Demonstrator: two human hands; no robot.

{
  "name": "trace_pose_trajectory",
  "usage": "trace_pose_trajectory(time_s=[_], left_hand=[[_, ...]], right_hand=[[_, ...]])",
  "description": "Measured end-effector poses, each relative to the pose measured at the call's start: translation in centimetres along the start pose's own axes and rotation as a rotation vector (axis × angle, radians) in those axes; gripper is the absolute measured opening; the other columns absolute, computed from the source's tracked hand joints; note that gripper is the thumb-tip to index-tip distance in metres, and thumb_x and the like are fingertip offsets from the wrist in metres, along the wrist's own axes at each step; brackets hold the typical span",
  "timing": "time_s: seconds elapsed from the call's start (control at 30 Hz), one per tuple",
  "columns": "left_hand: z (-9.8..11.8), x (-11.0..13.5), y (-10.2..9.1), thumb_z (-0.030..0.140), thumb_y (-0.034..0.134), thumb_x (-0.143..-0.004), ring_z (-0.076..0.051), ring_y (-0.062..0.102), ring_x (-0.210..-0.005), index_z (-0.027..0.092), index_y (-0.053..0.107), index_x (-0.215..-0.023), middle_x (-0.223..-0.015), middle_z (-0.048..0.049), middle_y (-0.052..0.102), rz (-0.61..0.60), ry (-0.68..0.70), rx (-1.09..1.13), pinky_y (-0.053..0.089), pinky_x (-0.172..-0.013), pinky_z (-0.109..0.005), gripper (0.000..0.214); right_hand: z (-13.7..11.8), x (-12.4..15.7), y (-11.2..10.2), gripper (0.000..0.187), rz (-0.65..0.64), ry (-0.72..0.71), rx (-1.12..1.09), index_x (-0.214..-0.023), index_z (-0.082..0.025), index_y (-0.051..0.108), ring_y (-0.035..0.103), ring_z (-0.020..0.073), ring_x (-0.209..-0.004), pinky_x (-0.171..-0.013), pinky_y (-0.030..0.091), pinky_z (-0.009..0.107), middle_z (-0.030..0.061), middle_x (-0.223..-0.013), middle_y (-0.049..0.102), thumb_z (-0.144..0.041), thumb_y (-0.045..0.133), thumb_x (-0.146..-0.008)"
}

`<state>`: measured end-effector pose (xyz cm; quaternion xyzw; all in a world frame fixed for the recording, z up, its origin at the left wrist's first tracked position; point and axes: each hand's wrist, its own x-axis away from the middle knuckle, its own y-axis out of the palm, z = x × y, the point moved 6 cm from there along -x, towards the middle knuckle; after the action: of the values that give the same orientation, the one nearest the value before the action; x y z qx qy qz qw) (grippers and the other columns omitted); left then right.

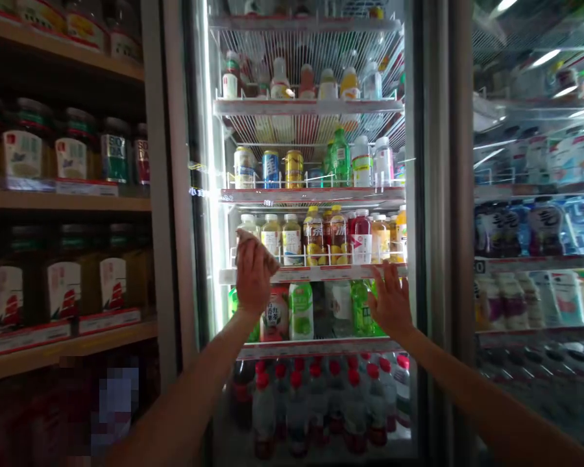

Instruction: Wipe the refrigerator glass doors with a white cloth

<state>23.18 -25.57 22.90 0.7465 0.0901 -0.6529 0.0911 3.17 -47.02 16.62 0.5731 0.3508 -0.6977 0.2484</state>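
A lit drinks cooler stands straight ahead, and the reflections across its front suggest a glass door [321, 311]. My left hand [253, 279] is raised at the left side of that front, its fingers closed over a crumpled brownish cloth [259, 248] that sticks out above and beside them. Behind the cloth are pale bottles [271, 235] on a shelf. At the right side, my right hand [390, 299] is open with fingers spread, near the front of a green bottle [361, 308]. Nothing shows in it. Whether its palm touches the glass I cannot tell.
Wooden shelves [68, 200] with rows of jars stand on the left. Another cooler section [535, 263] with drinks is on the right, beyond a dark upright frame [460, 194]. Red-capped bottles [296, 402] fill the bottom of the middle cooler.
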Motion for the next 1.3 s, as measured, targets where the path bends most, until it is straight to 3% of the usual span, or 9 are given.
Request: trace_pose_trajectory(time_s=[0.13, 0.2, 0.27, 0.4, 0.63, 0.83, 1.03, 1.2, 1.3], left_hand=[[4.3, 2.7, 1.7, 0.01, 0.038, -0.087, -0.023, 0.019, -0.137, 0.016, 0.041, -0.13, -0.138, -0.0094, 0.042, -0.214, 0.505, -0.082, 0.032, -0.109, -0.043, 0.044], [3.7, 3.2, 1.5, 0.011, 0.04, -0.087, -0.021, 0.021, -0.136, 0.019, 0.041, -0.13, -0.137, -0.0068, 0.044, -0.3, 0.676, -0.092, 0.031, -0.109, -0.042, 0.044], [0.2, 1.4, -0.1, 0.014, 0.039, -0.088, -0.022, 0.022, -0.136, 0.018, 0.038, -0.132, -0.139, -0.0092, 0.042, -0.222, 0.539, -0.143, 0.031, -0.109, -0.043, 0.044], [-5.7, -0.7, -4.2, 0.023, 0.038, -0.091, -0.03, 0.014, -0.138, 0.009, 0.03, -0.136, -0.145, -0.0195, 0.026, 0.111, -0.037, -0.276, 0.026, -0.109, -0.053, 0.048], [3.0, 5.7, 0.3, 0.016, 0.039, -0.088, -0.024, 0.019, -0.137, 0.016, 0.041, -0.131, -0.141, -0.0071, 0.039, -0.297, 0.645, -0.156, 0.031, -0.109, -0.044, 0.043], [-1.0, 4.4, -0.8, 0.018, 0.045, -0.086, -0.029, 0.011, -0.138, 0.011, 0.027, -0.138, -0.145, -0.0172, 0.027, -0.07, 0.22, -0.236, 0.026, -0.109, -0.054, 0.055], [4.8, 7.6, 1.6, 0.023, 0.047, -0.085, -0.021, 0.022, -0.136, 0.024, 0.048, -0.123, -0.141, -0.0013, 0.039, -0.396, 0.744, -0.079, 0.026, -0.112, -0.043, 0.038], [0.7, 3.6, -0.7, 0.015, 0.045, -0.085, -0.024, 0.021, -0.136, 0.014, 0.048, -0.121, -0.135, -0.0139, 0.044, -0.09, 0.26, -0.21, 0.033, -0.107, -0.046, 0.036], [2.4, 5.8, -0.2, 0.015, 0.046, -0.084, -0.026, 0.02, -0.136, 0.016, 0.051, -0.117, -0.136, -0.0103, 0.044, -0.155, 0.39, -0.178, 0.03, -0.108, -0.05, 0.033]], right_hand=[[-0.1, 0.1, 0.0, 0.072, 0.008, 0.012, -0.013, -0.145, -0.02, 0.007, 0.016, 0.0297, -0.137, -0.105, 0.024, 0.051, 0.0138, -0.15, 0.015, -0.028, 0.046, -0.085], [-0.2, 0.1, 0.0, 0.07, 0.012, -0.007, -0.018, -0.145, -0.021, 0.008, 0.016, 0.029, -0.137, -0.105, 0.025, 0.05, 0.0133, -0.15, 0.015, -0.028, 0.044, -0.086], [-0.2, 0.1, 0.0, 0.069, 0.02, -0.008, -0.017, -0.145, -0.021, 0.008, 0.017, 0.0289, -0.137, -0.104, 0.025, 0.05, 0.0131, -0.15, 0.015, -0.028, 0.043, -0.086], [-0.2, 0.1, 0.2, 0.069, 0.016, 0.024, -0.025, -0.145, -0.021, 0.009, 0.018, 0.0298, -0.137, -0.104, 0.025, 0.051, 0.0142, -0.15, 0.016, -0.028, 0.044, -0.085], [-0.2, 0.1, 0.0, 0.07, 0.0, 0.012, -0.008, -0.145, -0.022, 0.008, 0.018, 0.0282, -0.137, -0.104, 0.026, 0.049, 0.0117, -0.151, 0.013, -0.028, 0.044, -0.085], [-0.1, 0.2, 0.2, 0.071, -0.003, 0.011, -0.003, -0.145, -0.02, 0.008, 0.015, 0.0296, -0.138, -0.105, 0.024, 0.051, 0.0133, -0.151, 0.012, -0.028, 0.044, -0.084], [-0.1, 0.1, -0.2, 0.073, 0.0, -0.016, -0.008, -0.146, -0.023, 0.004, 0.02, 0.03, -0.136, -0.103, 0.028, 0.049, 0.0118, -0.151, 0.013, -0.028, 0.045, -0.085], [-0.2, 0.1, -0.4, 0.073, -0.016, -0.007, -0.013, -0.146, -0.021, 0.004, 0.02, 0.0311, -0.136, -0.103, 0.028, 0.051, 0.0131, -0.151, 0.013, -0.026, 0.044, -0.085], [-0.2, 0.2, -0.4, 0.074, -0.018, 0.007, -0.022, -0.146, -0.021, 0.005, 0.019, 0.0314, -0.136, -0.104, 0.027, 0.052, 0.0129, -0.151, 0.013, -0.026, 0.046, -0.084]])
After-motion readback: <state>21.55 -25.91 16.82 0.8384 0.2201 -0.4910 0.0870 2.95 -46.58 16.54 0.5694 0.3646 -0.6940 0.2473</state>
